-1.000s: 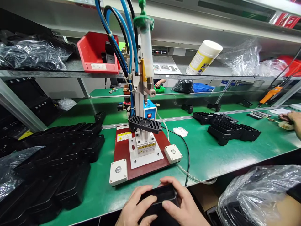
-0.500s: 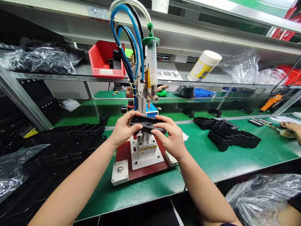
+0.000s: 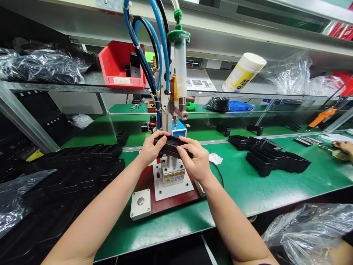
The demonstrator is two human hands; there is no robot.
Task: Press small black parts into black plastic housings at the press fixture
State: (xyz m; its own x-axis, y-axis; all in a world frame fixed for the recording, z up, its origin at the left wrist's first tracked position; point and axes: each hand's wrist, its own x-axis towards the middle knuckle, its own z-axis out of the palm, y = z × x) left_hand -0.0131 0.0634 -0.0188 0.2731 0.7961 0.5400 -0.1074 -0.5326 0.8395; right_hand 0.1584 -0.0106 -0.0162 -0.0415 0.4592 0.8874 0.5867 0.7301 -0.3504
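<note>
My left hand (image 3: 150, 149) and my right hand (image 3: 195, 160) both grip a black plastic part (image 3: 171, 144), one at each end. They hold it on top of the fixture post (image 3: 172, 165) of a dispensing machine with a dark red base (image 3: 165, 200). The dispenser's needle tip (image 3: 174, 123) hangs just above the part, below a clear syringe (image 3: 180, 70) fed by blue and black hoses (image 3: 143, 48). Two white push buttons sit on the base; the left button (image 3: 140, 203) is in full view, the right one is mostly hidden by my right wrist.
Stacks of black parts (image 3: 82, 165) lie on the green mat at the left, and more black parts (image 3: 271, 156) at the right. A red bin (image 3: 120, 66) and a white canister (image 3: 242, 71) stand on the shelf. Another person's hand (image 3: 344, 147) works at far right. Plastic bag (image 3: 309, 232) at lower right.
A second ago both hands held a black part near the table's front edge. They have since reached forward to the fixture, and now press a black part down onto it, tilted slightly.
</note>
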